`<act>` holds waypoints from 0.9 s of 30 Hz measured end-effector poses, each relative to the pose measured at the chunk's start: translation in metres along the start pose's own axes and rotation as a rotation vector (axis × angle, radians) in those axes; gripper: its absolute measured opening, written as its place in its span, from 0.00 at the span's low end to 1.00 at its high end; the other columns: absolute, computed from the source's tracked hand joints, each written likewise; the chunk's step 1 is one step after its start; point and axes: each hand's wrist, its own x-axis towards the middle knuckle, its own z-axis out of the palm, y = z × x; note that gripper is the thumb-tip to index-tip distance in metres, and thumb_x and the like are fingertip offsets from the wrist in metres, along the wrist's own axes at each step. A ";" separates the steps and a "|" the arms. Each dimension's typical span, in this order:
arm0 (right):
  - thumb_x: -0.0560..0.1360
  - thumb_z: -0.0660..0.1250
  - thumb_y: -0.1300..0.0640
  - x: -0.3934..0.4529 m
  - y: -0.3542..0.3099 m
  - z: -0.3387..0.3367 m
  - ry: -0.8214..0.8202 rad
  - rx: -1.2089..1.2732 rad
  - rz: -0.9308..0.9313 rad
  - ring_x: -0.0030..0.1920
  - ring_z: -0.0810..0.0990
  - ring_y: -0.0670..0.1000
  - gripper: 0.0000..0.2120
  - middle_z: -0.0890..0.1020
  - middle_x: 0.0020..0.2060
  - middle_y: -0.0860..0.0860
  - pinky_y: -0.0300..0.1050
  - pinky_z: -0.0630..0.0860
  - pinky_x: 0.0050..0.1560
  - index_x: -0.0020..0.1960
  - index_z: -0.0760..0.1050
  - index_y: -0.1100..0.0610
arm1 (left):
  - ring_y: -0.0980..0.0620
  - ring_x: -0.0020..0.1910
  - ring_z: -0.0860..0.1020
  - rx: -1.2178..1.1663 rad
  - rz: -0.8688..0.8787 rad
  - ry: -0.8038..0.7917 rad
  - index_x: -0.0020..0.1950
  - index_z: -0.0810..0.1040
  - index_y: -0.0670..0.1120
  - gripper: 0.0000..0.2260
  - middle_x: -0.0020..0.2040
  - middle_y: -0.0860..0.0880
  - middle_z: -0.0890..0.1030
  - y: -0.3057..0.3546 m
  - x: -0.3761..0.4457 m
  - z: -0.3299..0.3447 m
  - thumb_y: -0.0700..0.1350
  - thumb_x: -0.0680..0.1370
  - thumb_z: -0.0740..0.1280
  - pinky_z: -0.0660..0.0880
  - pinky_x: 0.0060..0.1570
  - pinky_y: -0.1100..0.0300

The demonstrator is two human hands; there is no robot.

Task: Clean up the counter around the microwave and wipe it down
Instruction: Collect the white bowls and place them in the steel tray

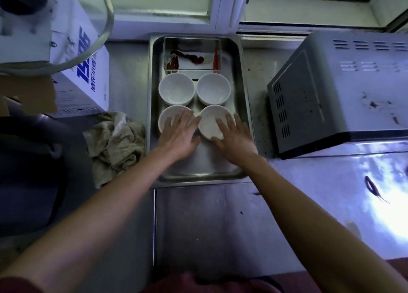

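Observation:
A steel tray (241, 107) sits on the counter (220, 217) left of the grey microwave (342, 94). It holds two rows of white bowls and, at its far end, a glass dish (192, 55) with red chillies. My left hand (180, 135) lies over the near-left bowl (167, 117) with its fingers spread across the rim. My right hand (234, 139) grips the near-right bowl (209, 122), thumb at the near rim and fingers on the right side. The far-left bowl (176, 89) and far-right bowl (213, 89) stand untouched. A crumpled beige cloth (114, 142) lies just left of the tray.
A white box with blue print (88, 72) stands at the left, behind the cloth. A round glass plate (72, 34) juts out above it at the top left. A dark bin or pot (28, 160) fills the left edge. Specks and stains mark the counter beside the microwave.

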 end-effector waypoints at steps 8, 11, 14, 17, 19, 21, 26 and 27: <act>0.80 0.59 0.43 -0.110 0.039 -0.009 0.156 0.113 0.164 0.73 0.67 0.59 0.25 0.71 0.71 0.55 0.57 0.67 0.70 0.73 0.67 0.54 | 0.43 0.67 0.73 -0.131 0.158 0.065 0.70 0.74 0.47 0.20 0.69 0.47 0.76 0.081 -0.015 -0.005 0.48 0.78 0.65 0.74 0.59 0.44; 0.80 0.62 0.45 -0.157 0.061 -0.002 0.198 0.189 0.246 0.72 0.68 0.59 0.24 0.73 0.70 0.55 0.56 0.66 0.69 0.72 0.69 0.55 | 0.44 0.66 0.74 -0.174 0.226 0.071 0.71 0.74 0.47 0.21 0.68 0.48 0.77 0.119 -0.020 -0.002 0.48 0.78 0.65 0.76 0.58 0.44; 0.81 0.62 0.45 -0.204 0.084 0.007 0.202 0.211 0.351 0.74 0.66 0.57 0.25 0.69 0.74 0.54 0.54 0.63 0.70 0.75 0.66 0.53 | 0.45 0.63 0.76 -0.187 0.300 0.079 0.69 0.76 0.47 0.19 0.66 0.48 0.79 0.161 -0.028 0.006 0.47 0.78 0.65 0.75 0.60 0.47; 0.82 0.59 0.45 -0.249 0.112 0.021 0.173 0.256 0.439 0.77 0.60 0.56 0.26 0.64 0.77 0.54 0.55 0.60 0.73 0.77 0.62 0.52 | 0.45 0.63 0.77 -0.186 0.383 0.050 0.68 0.78 0.46 0.18 0.65 0.48 0.79 0.206 -0.034 0.019 0.47 0.78 0.66 0.76 0.60 0.48; 0.82 0.60 0.45 -0.278 0.133 0.033 0.160 0.263 0.498 0.78 0.59 0.56 0.26 0.63 0.78 0.53 0.56 0.60 0.73 0.77 0.61 0.52 | 0.44 0.62 0.77 -0.172 0.424 0.020 0.67 0.78 0.45 0.18 0.64 0.48 0.80 0.236 -0.039 0.029 0.46 0.78 0.66 0.76 0.60 0.48; 0.81 0.60 0.45 -0.305 0.153 0.045 0.140 0.276 0.557 0.78 0.59 0.56 0.26 0.62 0.78 0.53 0.58 0.61 0.73 0.77 0.62 0.51 | 0.44 0.63 0.76 -0.161 0.442 -0.034 0.67 0.78 0.46 0.18 0.65 0.47 0.79 0.266 -0.046 0.040 0.47 0.78 0.66 0.74 0.61 0.47; 0.79 0.63 0.45 -0.358 0.202 0.068 0.058 0.272 0.665 0.79 0.54 0.57 0.29 0.56 0.80 0.55 0.58 0.61 0.72 0.77 0.60 0.50 | 0.47 0.68 0.71 -0.025 0.486 -0.225 0.72 0.72 0.49 0.20 0.70 0.50 0.74 0.330 -0.064 0.062 0.51 0.81 0.61 0.69 0.66 0.50; 0.79 0.63 0.44 -0.366 0.210 0.072 0.047 0.270 0.670 0.79 0.54 0.58 0.30 0.56 0.80 0.55 0.57 0.61 0.71 0.77 0.59 0.50 | 0.48 0.68 0.71 -0.011 0.493 -0.246 0.72 0.72 0.49 0.20 0.70 0.51 0.74 0.339 -0.069 0.065 0.51 0.81 0.61 0.70 0.66 0.51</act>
